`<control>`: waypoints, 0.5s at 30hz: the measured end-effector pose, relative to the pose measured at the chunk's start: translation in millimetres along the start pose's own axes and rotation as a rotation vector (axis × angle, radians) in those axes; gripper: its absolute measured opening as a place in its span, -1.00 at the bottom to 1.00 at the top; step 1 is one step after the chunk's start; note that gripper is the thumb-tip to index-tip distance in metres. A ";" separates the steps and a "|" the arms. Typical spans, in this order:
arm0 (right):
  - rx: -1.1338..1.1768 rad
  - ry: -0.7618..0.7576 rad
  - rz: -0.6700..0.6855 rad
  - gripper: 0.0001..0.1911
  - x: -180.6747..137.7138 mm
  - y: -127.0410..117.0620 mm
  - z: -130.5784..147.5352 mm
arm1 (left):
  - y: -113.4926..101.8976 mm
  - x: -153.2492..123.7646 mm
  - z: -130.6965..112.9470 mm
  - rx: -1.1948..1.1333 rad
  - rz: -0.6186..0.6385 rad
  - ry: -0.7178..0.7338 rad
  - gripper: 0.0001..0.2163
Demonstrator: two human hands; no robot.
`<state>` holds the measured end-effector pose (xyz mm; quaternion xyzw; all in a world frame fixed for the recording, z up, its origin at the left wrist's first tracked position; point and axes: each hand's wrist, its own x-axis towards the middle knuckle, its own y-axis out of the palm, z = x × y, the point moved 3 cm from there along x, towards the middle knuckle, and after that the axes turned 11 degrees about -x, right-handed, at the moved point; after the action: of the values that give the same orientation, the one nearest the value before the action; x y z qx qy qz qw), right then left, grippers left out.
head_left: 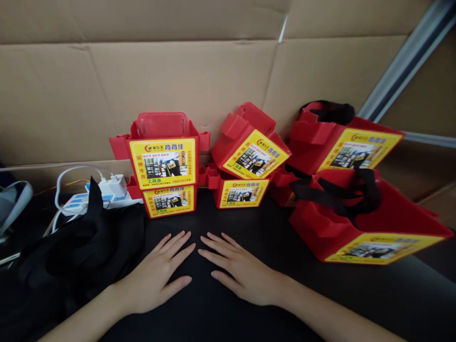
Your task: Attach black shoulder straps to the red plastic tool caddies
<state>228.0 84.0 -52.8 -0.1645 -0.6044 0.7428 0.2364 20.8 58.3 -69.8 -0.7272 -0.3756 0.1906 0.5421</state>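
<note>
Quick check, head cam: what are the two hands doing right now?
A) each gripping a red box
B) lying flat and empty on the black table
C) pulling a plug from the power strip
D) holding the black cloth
B: the left hand and right hand lie palm-down, fingers spread, on the black table, short of the red boxes and holding nothing.

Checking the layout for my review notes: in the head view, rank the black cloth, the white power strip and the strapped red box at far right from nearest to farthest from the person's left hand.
From the left hand, flat on the table:
1. Black cloth, just to its left.
2. White power strip, behind the cloth at back left.
3. Strapped red box, across on the far right.
</note>
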 end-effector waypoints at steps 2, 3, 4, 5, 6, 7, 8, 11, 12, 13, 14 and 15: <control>-0.001 0.001 0.005 -0.53 -0.4 0.8 -0.6 | 0.4 0.0 -0.2 -0.006 -0.002 0.001 -0.49; -0.004 0.003 0.010 -0.52 -0.6 1.2 -1.0 | 0.5 0.1 -0.2 -0.007 -0.001 -0.001 -0.49; -0.007 0.004 0.014 -0.51 -0.7 1.5 -1.4 | 0.6 0.2 -0.2 -0.005 0.003 -0.005 -0.49; -0.011 0.003 0.019 -0.51 -0.8 1.7 -1.7 | 0.5 0.3 -0.2 -0.002 0.008 -0.010 -0.49; -0.014 0.002 0.023 -0.51 -0.9 1.8 -2.1 | 0.5 0.5 -0.2 0.002 0.015 -0.014 -0.49; -0.017 0.000 0.026 -0.52 -0.8 1.9 -2.5 | 0.3 0.7 -0.2 0.006 0.022 -0.018 -0.49; -0.019 -0.003 0.030 -0.52 -0.8 1.9 -2.9 | 0.2 0.8 -0.3 0.010 0.032 -0.021 -0.49; -0.020 -0.005 0.043 -0.52 -0.3 1.9 -3.8 | -0.1 1.2 -0.1 0.016 0.054 -0.031 -0.49; -0.019 -0.005 0.045 -0.52 -0.1 1.9 -3.9 | -0.2 1.2 0.0 0.016 0.057 -0.032 -0.49; -0.019 -0.006 0.045 -0.51 0.0 1.8 -3.9 | -0.4 1.2 0.0 0.013 0.057 -0.033 -0.49; -0.020 -0.007 0.043 -0.51 0.2 1.6 -3.8 | -0.5 1.2 0.1 0.010 0.057 -0.033 -0.49; -0.021 -0.007 0.041 -0.51 0.3 1.4 -3.6 | -0.6 1.2 0.1 0.008 0.055 -0.032 -0.49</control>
<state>229.5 86.8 -54.9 -0.1766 -0.6094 0.7418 0.2172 21.3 59.3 -69.1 -0.7319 -0.3631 0.2185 0.5336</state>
